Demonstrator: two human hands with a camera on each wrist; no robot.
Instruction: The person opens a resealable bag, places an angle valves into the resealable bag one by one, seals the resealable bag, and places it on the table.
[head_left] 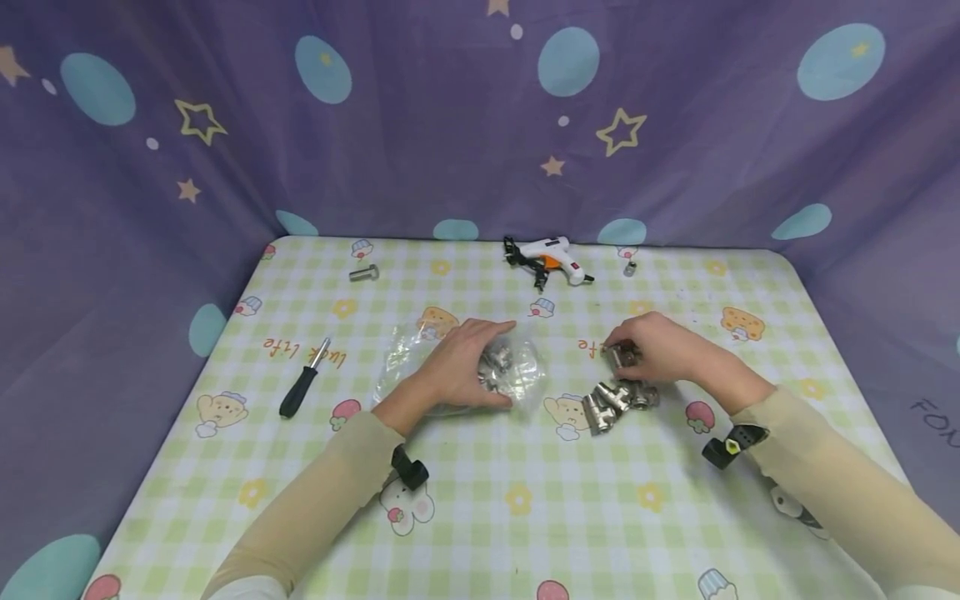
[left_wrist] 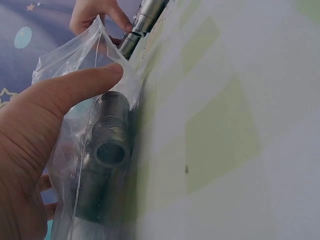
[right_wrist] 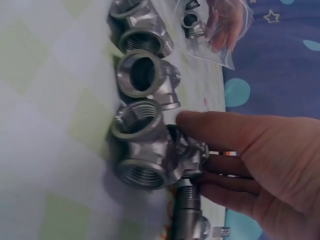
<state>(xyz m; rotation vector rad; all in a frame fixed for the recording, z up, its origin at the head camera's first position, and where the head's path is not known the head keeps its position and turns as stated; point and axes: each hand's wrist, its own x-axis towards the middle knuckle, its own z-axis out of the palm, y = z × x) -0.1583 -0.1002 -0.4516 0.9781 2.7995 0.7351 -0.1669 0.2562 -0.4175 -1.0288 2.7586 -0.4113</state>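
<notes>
My left hand (head_left: 459,367) curves round a clear plastic bag (head_left: 405,358), its thumb lying along the near side in the left wrist view. Inside that bag are metal pipe fittings (left_wrist: 111,135), some of them blurred by the plastic. To the right, my right hand (head_left: 660,348) grips a metal tee fitting (right_wrist: 192,157) between thumb and fingers. Several silvery threaded tee fittings (head_left: 606,407) lie in a loose pile just below that hand. Part of the gripped fitting is hidden by the others in the right wrist view.
A black-handled screwdriver (head_left: 303,385) lies at the left of the checked table (head_left: 480,533). Along the back are a metal bolt (head_left: 364,272), a white glue gun (head_left: 553,257) with its black cord, and a small metal piece (head_left: 630,268). A purple curtain (head_left: 450,125) hangs behind.
</notes>
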